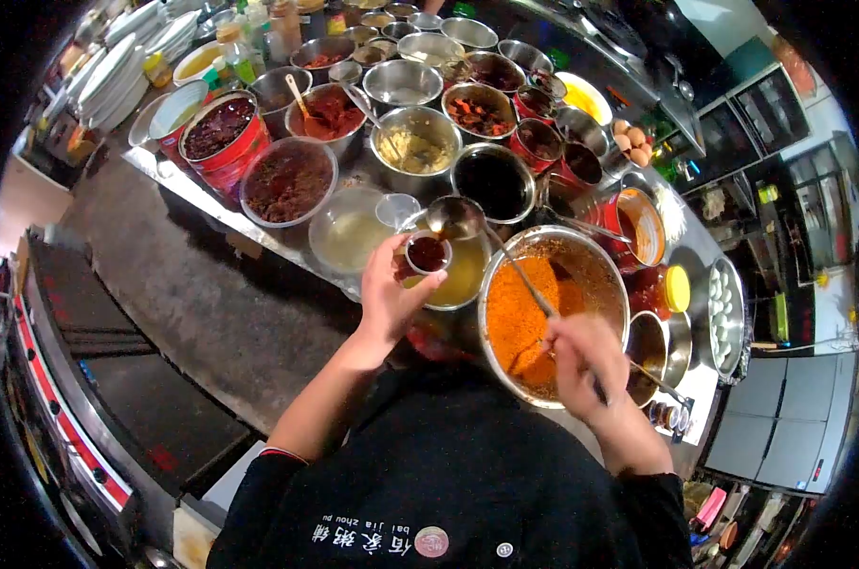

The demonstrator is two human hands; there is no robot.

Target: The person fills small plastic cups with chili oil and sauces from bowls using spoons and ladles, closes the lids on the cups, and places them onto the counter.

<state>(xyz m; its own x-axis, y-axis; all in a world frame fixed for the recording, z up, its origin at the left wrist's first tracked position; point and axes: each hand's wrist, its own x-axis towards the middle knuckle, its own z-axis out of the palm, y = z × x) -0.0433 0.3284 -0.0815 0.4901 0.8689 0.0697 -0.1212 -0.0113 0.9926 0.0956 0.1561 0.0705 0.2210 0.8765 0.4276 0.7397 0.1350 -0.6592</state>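
My left hand (396, 294) is closed around a small clear cup (429, 253) with dark red liquid in it. In my right hand (589, 365) is the long handle of a metal ladle (456, 218), its bowl just above and to the right of the cup. Whether the ladle touches the cup I cannot tell. Under my right hand stands a large steel bowl of orange-red seasoning (520, 313). Below the cup is a container of yellowish liquid (463, 275), partly hidden by my left hand. A pot of black liquid (493, 182) sits just behind the ladle.
Several steel bowls and red tins crowd the counter, among them a bowl of yellow paste (415, 152) and a tub of dark brown paste (287, 185). Eggs (631, 142), a yellow-lidded jar (676, 288) and a tray of white pieces (723, 318) are on the right. Stacked plates (117, 76) stand far left.
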